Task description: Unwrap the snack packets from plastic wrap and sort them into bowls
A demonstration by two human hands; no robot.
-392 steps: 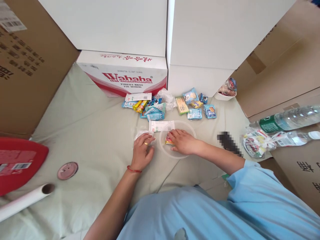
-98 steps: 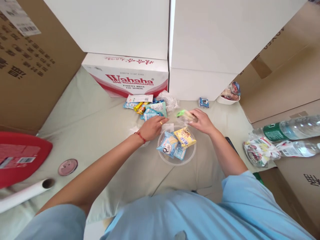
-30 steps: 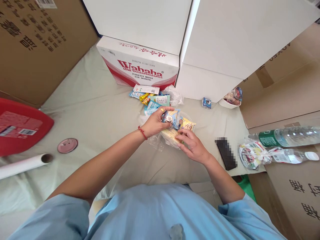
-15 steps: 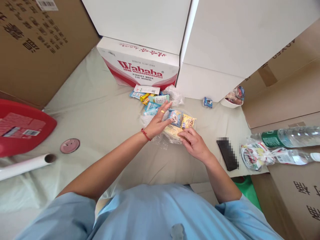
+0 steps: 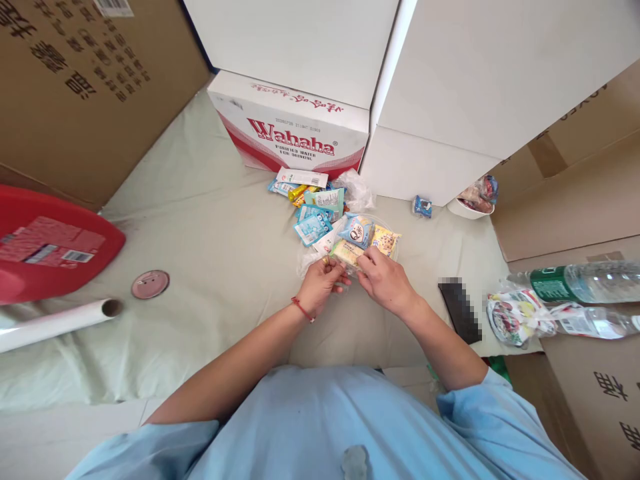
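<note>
Clear bowl (image 5: 379,221) on pale cloth (image 5: 227,233); we take it as our dial's centre. In it we make out 3 packs: blue pack (image 5: 357,231) at 11 o'clock, yellow pack (image 5: 385,241) at 2, pale yellow pack (image 5: 347,253) at 8. Left hand (image 5: 323,285) at 7 o'clock, fingers curled beside the pale yellow pack; right hand (image 5: 385,279) at 5, thumb and fingers drawn together near its edge. We cannot tell whether either grips. Sachet pile (image 5: 313,212) at 10 o'clock.

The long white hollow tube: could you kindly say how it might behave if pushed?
The white tube will probably roll, being round; it may feel light, looking hollow at one end; its straight sides suggest stiffness.
</note>
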